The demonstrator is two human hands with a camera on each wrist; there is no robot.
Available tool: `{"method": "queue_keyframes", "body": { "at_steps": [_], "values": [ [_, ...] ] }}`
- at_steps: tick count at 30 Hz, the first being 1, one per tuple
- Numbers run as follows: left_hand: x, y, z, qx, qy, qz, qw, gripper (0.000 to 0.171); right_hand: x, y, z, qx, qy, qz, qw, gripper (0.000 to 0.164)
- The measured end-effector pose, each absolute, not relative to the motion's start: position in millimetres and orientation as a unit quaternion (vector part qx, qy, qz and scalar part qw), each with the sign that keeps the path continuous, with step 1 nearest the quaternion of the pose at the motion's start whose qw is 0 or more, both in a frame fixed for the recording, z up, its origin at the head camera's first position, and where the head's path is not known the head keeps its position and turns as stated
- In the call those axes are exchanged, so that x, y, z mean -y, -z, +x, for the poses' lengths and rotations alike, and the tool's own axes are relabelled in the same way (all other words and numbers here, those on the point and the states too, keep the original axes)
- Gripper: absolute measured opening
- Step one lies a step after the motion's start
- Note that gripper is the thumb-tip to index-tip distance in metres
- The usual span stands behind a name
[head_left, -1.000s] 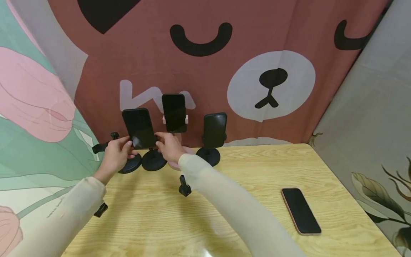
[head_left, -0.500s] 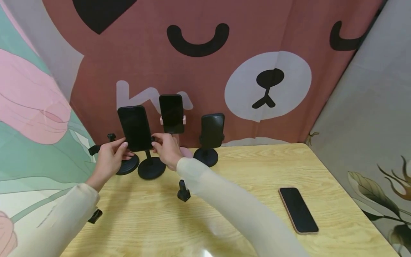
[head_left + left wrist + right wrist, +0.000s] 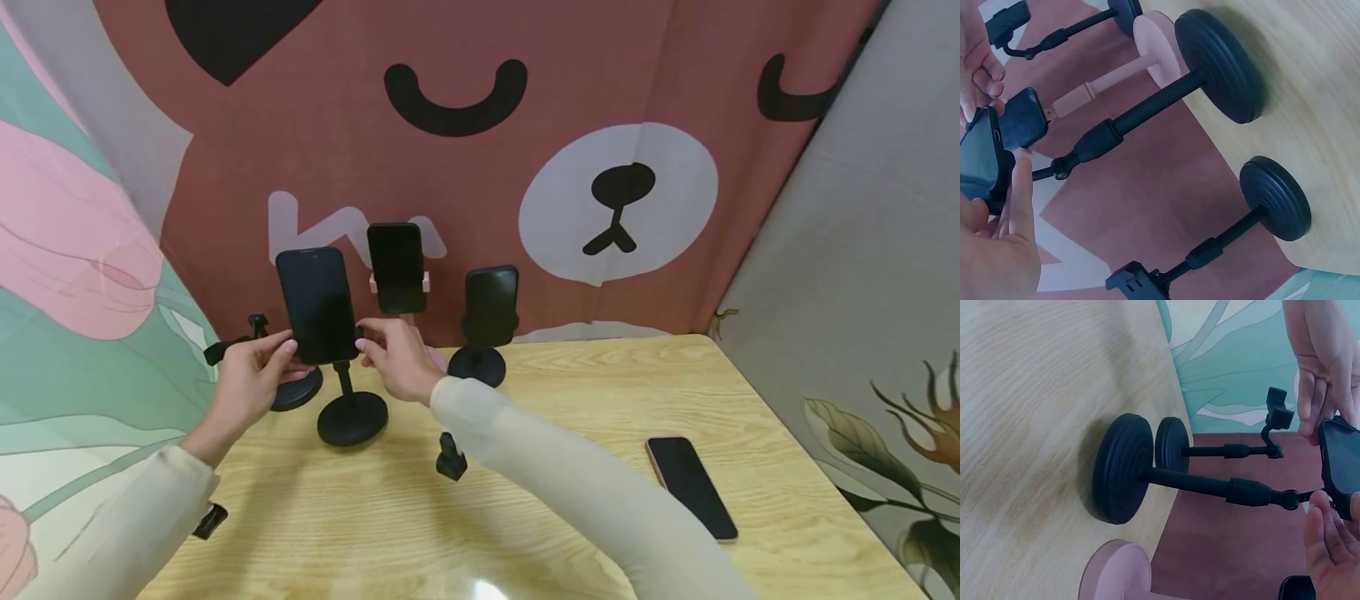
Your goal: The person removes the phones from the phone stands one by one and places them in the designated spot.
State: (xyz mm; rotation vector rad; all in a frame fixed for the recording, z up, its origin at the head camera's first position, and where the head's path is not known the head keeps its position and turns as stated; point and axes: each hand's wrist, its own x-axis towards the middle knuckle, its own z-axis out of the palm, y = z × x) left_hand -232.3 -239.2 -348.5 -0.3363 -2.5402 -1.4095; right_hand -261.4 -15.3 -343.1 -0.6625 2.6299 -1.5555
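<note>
A smartphone (image 3: 317, 304) with a dark screen stands upright in the clamp of a black phone stand (image 3: 352, 419). My left hand (image 3: 251, 375) grips the clamp and phone at the lower left edge. On the opposite edge, my right hand (image 3: 399, 358) pinches the clamp's side between thumb and fingers. Seen from the left wrist, the stand's pole (image 3: 1154, 106) leads from its round base to behind the phone. The right wrist view shows the base (image 3: 1124, 469) flat on the table. Fingers partly hide the clamp.
Behind stands a pink stand (image 3: 1157, 47) with a phone (image 3: 397, 267); to its right, a black stand (image 3: 477, 367) holds another phone (image 3: 491, 307). A phone-less black stand (image 3: 1172, 447) is at the left. One phone (image 3: 692, 487) lies on the table (image 3: 570, 400). Patterned curtains (image 3: 450, 183) surround it.
Both hands have drawn the black stand with its phone forward, away from the back row. Its base now sits nearer me, and more of its pole shows.
</note>
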Motion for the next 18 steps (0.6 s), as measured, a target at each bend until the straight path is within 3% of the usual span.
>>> {"method": "queue_keyframes", "body": {
  "at_steps": [14, 18],
  "values": [
    [230, 334, -208, 0.856, 0.501, -0.106, 0.075, 0.050, -1, 332, -235, -0.850, 0.485, -0.206, -0.012, 0.040],
    [227, 331, -202, 0.850, 0.511, -0.108, 0.068, 0.051, -7, 329, -227, -0.832, 0.512, -0.213, 0.006, 0.042]
  ]
}}
